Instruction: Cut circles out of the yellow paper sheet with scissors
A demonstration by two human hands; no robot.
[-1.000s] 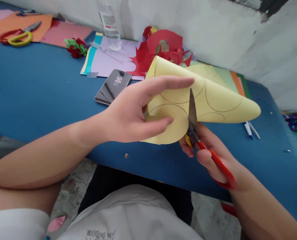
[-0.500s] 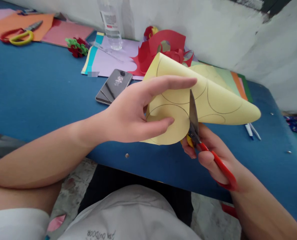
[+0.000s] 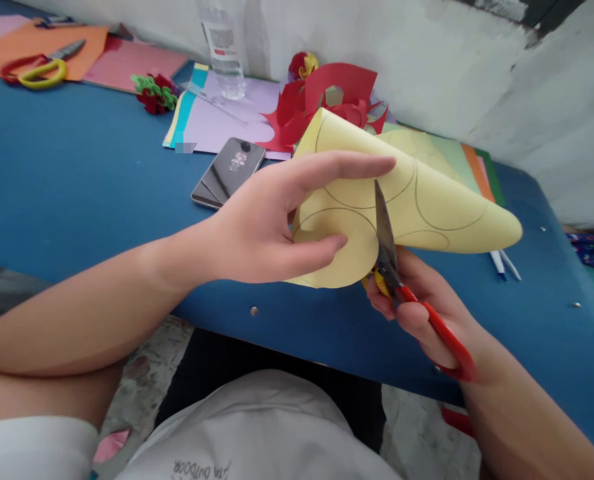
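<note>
Our left hand (image 3: 261, 230) pinches the curled yellow paper (image 3: 427, 200) above the desk (image 3: 77, 193) edge. Our right hand (image 3: 421, 307), closed on the red scissors (image 3: 401, 287), sits below it, blade pointing up along a pencilled circle. Phone (image 3: 228, 172) and 1 bottle (image 3: 221, 47) behind.

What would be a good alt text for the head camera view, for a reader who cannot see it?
A person's left hand holds a bent yellow paper sheet with pencilled curves, while the right hand cuts it with red-handled scissors above a blue table. A phone, coloured papers and a second pair of scissors lie behind.
</note>
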